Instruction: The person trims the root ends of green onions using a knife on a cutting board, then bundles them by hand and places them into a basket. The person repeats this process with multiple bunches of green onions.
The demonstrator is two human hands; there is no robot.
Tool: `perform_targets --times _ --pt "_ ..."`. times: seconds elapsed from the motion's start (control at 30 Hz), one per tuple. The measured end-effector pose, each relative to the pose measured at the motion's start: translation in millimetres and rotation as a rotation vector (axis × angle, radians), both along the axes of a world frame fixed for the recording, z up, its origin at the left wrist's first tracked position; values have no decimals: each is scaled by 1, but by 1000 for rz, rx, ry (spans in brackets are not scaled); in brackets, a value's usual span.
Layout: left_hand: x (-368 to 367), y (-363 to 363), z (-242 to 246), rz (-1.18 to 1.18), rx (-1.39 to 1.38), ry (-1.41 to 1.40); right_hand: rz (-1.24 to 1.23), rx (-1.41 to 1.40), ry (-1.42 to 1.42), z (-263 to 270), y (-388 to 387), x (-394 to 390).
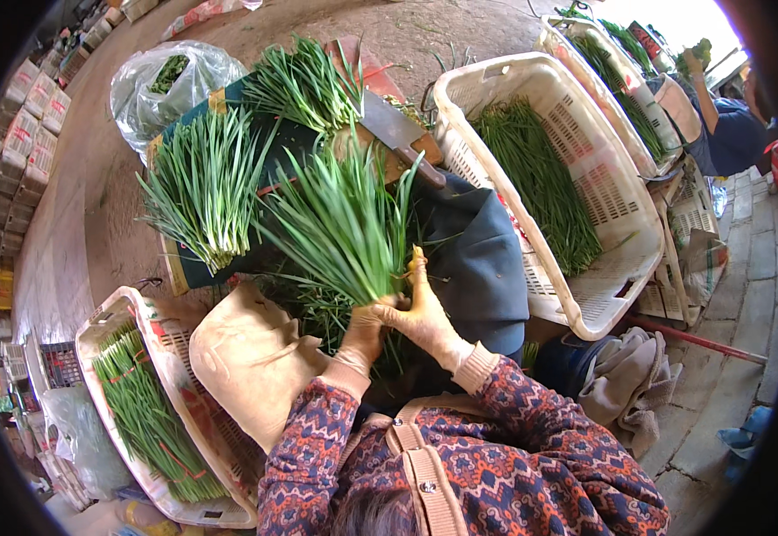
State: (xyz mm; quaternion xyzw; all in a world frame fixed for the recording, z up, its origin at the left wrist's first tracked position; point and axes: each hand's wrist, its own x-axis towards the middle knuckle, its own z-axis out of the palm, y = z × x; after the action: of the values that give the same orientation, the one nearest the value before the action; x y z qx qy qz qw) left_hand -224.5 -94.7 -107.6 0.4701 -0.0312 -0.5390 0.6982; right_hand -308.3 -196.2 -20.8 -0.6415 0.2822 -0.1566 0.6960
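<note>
A bunch of green Chinese chives (345, 228) is held over my lap, its leaves fanned out away from me. My left hand (360, 335) grips the base of the bunch. Pressed against the same base is my right hand (429, 311), its index finger pointing up along the stalks. Two more chive bunches lie on a dark board in front of me, one at the left (211, 184) and one farther off (305, 84). Beyond the held leaves rests a broad-bladed knife (389, 124) with a wooden handle. Loose chive leaves (322, 301) are partly hidden beneath my hands.
A white plastic crate (620, 261) of chives stands at right, with more crates behind it. At left, another crate (161, 362) holds tied chives. A clear plastic bag (127, 87) sits beyond the board. Another person (730, 127) is at far right, a hand holding greens.
</note>
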Motion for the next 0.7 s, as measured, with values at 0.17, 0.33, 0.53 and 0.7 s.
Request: perform_targets --times 0.17,0.33,0.53,0.7 --pt "-20 -19 54 -501 484 -889 -94 367 -127 -47 -19 2" --pt "-9 -6 97 -228 -79 -861 -88 593 -246 20 -66 14" --pt "23 8 72 139 2 -400 -70 250 -349 124 -147 146" --pt "24 -4 68 167 -109 -85 -40 -345 -367 94 -242 310"
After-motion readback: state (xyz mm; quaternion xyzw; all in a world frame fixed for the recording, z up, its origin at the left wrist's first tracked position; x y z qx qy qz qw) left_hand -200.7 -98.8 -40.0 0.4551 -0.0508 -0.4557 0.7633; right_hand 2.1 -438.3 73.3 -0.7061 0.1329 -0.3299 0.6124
